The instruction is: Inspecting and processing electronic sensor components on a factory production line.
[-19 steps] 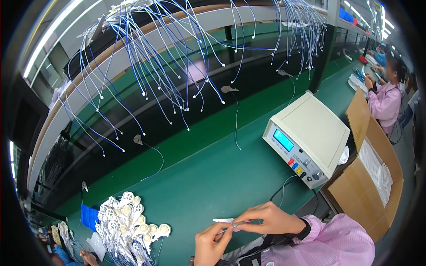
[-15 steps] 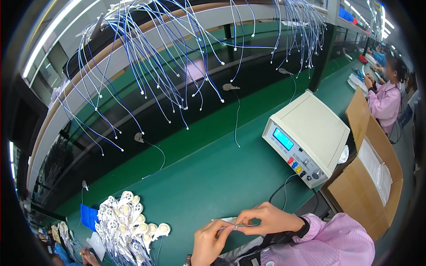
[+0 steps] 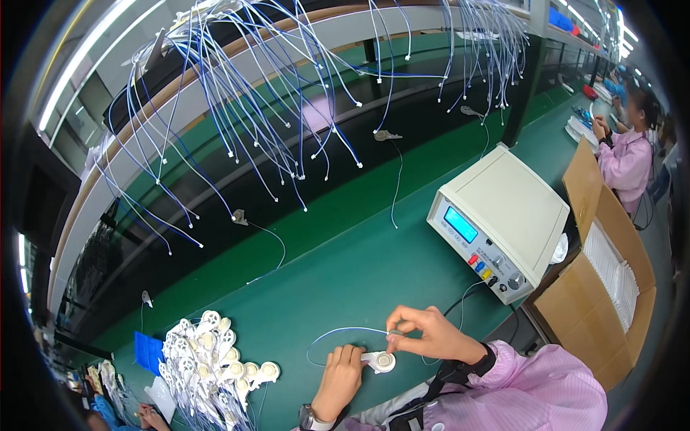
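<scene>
A white part with a round disc end (image 3: pixel 384 361) and a narrow arm lies flat at the near edge of the green table. Curled over its narrow end, my left hand (image 3: pixel 341 381) is closed on it. My right hand (image 3: pixel 435 335) is just above and to the right of the disc, thumb and fingers pinched on the end of a thin wire (image 3: pixel 345 329). The wire arcs leftward from that pinch and bends back toward my left hand. Its exact tip is hidden by the fingers.
A heap of similar white parts (image 3: pixel 205 366) lies at left beside a blue tray (image 3: pixel 149 352). A beige tester (image 3: pixel 496 215) and an open carton (image 3: pixel 586 309) stand at right. Blue and white wires (image 3: pixel 266 93) hang overhead. Co-workers (image 3: pixel 625 154) sit farther off.
My hands have moved apart, and the white part now shows on the table between them. A loop of wire has come into sight. Parts on the far dark belt have shifted right.
</scene>
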